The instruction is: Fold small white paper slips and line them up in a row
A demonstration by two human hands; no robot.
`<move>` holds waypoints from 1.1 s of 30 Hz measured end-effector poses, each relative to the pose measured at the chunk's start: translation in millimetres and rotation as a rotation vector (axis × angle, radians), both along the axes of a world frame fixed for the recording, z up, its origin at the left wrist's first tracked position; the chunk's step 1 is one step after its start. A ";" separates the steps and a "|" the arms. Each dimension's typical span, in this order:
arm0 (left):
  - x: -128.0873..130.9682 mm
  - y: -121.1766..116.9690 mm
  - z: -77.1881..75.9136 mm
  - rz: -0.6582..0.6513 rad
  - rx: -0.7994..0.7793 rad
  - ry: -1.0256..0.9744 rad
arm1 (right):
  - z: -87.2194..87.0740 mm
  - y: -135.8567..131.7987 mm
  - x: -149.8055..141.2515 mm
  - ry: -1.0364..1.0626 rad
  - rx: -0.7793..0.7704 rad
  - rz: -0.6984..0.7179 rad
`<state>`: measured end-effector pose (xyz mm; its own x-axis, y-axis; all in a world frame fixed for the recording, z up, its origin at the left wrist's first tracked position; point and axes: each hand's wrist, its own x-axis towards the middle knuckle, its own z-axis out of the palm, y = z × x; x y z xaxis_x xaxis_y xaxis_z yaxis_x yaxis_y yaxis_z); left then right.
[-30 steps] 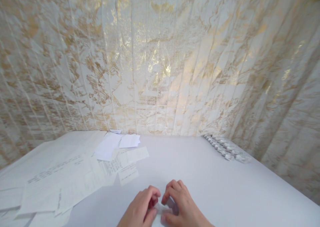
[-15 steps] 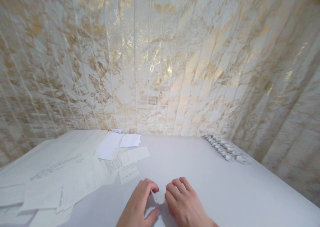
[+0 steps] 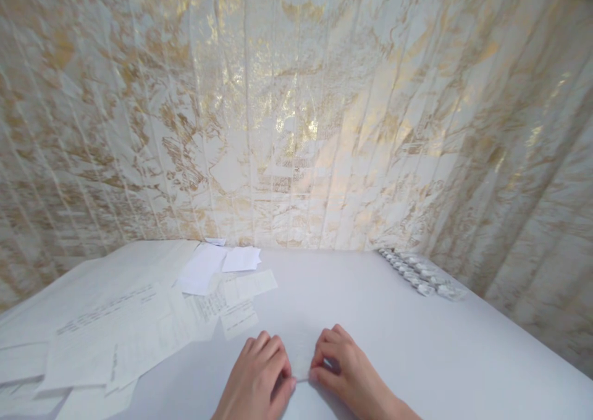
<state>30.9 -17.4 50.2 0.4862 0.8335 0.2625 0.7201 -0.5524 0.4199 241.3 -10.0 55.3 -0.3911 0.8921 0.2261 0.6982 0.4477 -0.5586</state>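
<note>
A small white piece of paper (image 3: 301, 359) spans the gap between my hands at the near middle of the table, its lower edge a thin line. My left hand (image 3: 263, 373) has its thumb and fingers closed at the left end of that paper. On the other end, my right hand (image 3: 343, 365) pinches with thumb and forefinger, the remaining fingers curled. The paper looks low over the tabletop or resting on it; which of these, I cannot tell. Its ends are hidden by my fingers.
Printed sheets (image 3: 130, 336) overlap across the left side of the white table (image 3: 393, 358). Blank white slips (image 3: 242, 259) lie behind them. Rows of small silvery wrapped pieces (image 3: 419, 275) lie at the far right edge. A patterned curtain (image 3: 296, 130) hangs behind the table.
My left fingers have closed from an open curl onto the paper. My right hand has shifted slightly right and turned into a pinch. The paper now lies flatter between them.
</note>
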 end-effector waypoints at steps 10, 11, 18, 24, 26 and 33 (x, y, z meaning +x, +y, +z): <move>4.8 -1.2 0.3 0.064 -0.007 -0.011 | 0.0 1.4 -8.2 0.019 -0.047 -0.094; 4.6 -1.1 0.5 0.059 -0.020 -0.002 | 0.0 1.5 -8.5 0.011 -0.046 -0.098; 7.0 -0.6 0.5 0.057 -0.023 0.048 | -1.9 2.4 -9.4 -0.060 -0.039 -0.098; 7.7 -0.5 1.6 0.055 0.013 0.070 | 2.6 2.1 -11.0 -0.135 -0.038 -0.090; 7.4 0.3 1.7 0.052 0.015 0.075 | 4.1 2.0 -11.7 -0.156 -0.038 -0.088; 7.8 1.4 1.3 0.066 -0.015 0.057 | -4.0 1.6 -10.0 -0.179 0.040 -0.078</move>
<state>38.7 -16.0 51.5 0.4441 0.8678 0.2230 0.7778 -0.4969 0.3848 231.2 -8.4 51.2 -0.3581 0.9131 0.1948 0.8182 0.4074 -0.4057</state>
